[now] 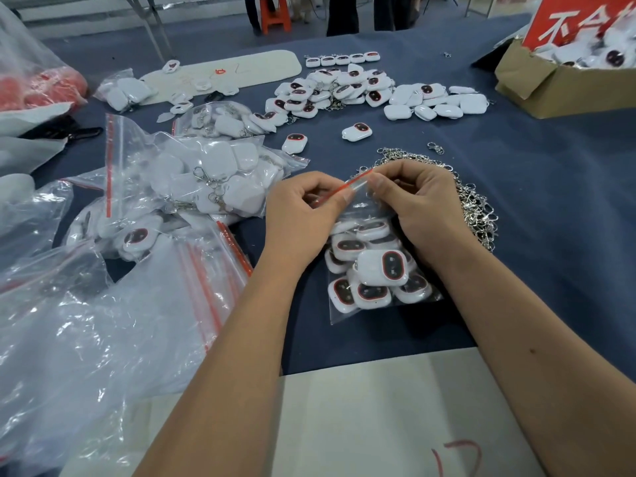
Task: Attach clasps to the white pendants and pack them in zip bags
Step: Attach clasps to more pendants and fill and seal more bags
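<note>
Zip bag (pixel 375 270) pinched by both hands, clasps pile (pixel 471 201) beside, seemingly touching, right hand (pixel 423 204).

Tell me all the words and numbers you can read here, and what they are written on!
"不合": white characters on the red sign in the cardboard box; the rest runs out of view.
"17", roughly: red handwriting on the pale sheet near the table edge, partly cut off.
Red marks on the far white board: too blurred to read.
The pendants and zip bags show no readable text.
</note>
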The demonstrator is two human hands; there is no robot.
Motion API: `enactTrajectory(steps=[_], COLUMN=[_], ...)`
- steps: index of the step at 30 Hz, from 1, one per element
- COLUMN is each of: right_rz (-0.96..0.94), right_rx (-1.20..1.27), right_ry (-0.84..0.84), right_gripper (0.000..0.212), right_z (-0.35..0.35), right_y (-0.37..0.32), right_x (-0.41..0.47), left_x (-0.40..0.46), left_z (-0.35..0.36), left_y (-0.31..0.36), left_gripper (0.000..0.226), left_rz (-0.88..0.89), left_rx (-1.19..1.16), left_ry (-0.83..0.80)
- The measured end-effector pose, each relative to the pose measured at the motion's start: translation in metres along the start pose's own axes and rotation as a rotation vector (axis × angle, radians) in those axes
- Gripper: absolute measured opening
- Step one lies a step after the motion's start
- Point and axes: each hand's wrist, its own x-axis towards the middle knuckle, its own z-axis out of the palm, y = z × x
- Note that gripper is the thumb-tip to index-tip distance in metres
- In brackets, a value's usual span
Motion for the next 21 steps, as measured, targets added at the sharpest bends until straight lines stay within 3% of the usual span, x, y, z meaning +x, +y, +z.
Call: enactTrajectory(steps=[9, 21], right_rz=[-0.028, -0.037], right_rx=[-0.173, -0.237], right_ry=[-0.082, 0.006], right_gripper=[0.010, 0.008], right_z=[0.0017, 0.0026], right_y=[-0.0018, -0.0001], right_x=[-0.0001, 0.0002], left_x=[-0.0001, 0.0029], left_z=[0.0028, 0.0018], left_y=[0.0022, -0.0008], left_gripper=[0.008, 0.009], left_rz=[0.051, 0.017], left_rx=[0.117, 0.201], left_ry=[-0.016, -0.016])
